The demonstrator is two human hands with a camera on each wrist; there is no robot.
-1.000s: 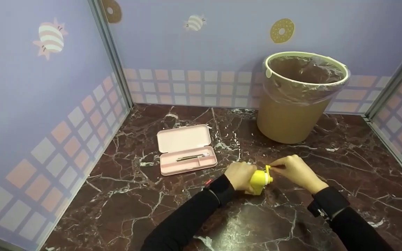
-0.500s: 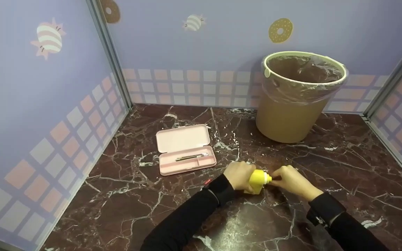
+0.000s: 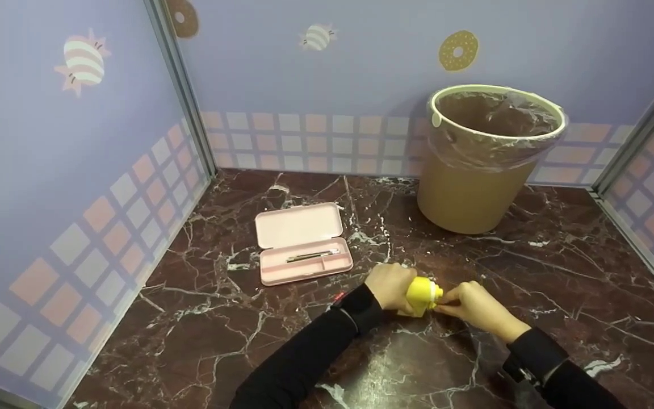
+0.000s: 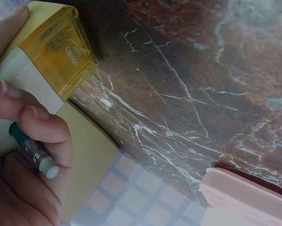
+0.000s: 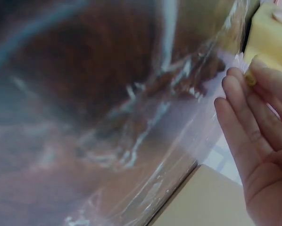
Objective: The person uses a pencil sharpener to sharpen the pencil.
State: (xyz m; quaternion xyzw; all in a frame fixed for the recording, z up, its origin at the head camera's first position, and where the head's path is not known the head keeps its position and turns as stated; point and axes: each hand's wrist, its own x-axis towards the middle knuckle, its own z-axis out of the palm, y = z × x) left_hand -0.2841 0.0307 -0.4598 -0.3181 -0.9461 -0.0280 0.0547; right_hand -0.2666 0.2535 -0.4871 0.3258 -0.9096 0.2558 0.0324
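Note:
A yellow crank pencil sharpener [image 3: 419, 289] is steadied on the dark marbled table by my left hand [image 3: 389, 286], which grips it from the left side. In the left wrist view, its clear amber shavings box [image 4: 63, 54] shows past my fingers. A pencil's eraser end [image 4: 48, 167] with a metal ferrule sticks out by my curled fingers; the rest is hidden. My right hand [image 3: 481, 305] pinches the small yellow crank knob [image 5: 250, 79] between thumb and forefinger, low at the sharpener's right end. Its other fingers are extended in the right wrist view.
An open pink pencil case [image 3: 298, 224] lies left of my hands, with slim pencils [image 3: 313, 255] in its tray. Behind to the right stands a tan bin [image 3: 469, 199] lined with a clear bag. Patterned panels enclose the back and sides. White crumbs dot the table.
My right hand has swung the crank knob from above the sharpener's end down to its lower side. The left hand and sharpener stay in place.

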